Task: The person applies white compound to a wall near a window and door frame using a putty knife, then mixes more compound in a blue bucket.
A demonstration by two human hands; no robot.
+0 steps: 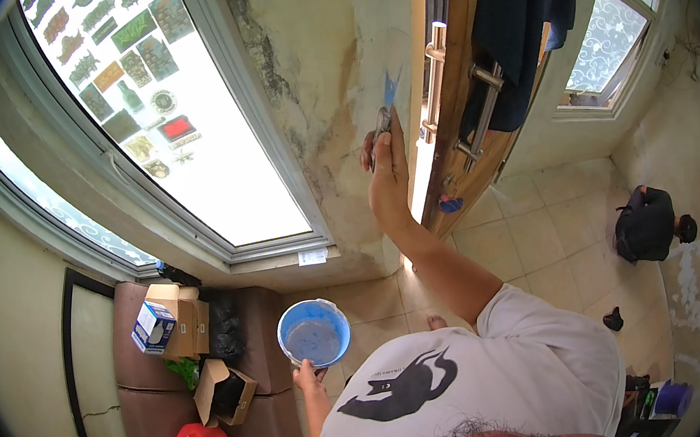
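Note:
My right arm is raised to the stained wall (335, 91) between the window and the door. Closed fingers of my right hand (384, 150) grip a small grey tool (382, 121), whose kind I cannot make out. Just above it, a blue streak (390, 89) shows against the wall; I cannot tell whether it belongs to the tool or the wall. Low on the left, my left hand (307, 375) is closed on the near rim of a blue bucket (343, 327). Inside the bucket is greyish-blue contents (313, 341).
An open wooden door (469, 166) with metal handles and hanging dark cloth stands right of my arm. The window (187, 151) is on the left. Below it, a brown sofa (139, 376) carries boxes and bags. A person in dark clothing (646, 224) is at the far right.

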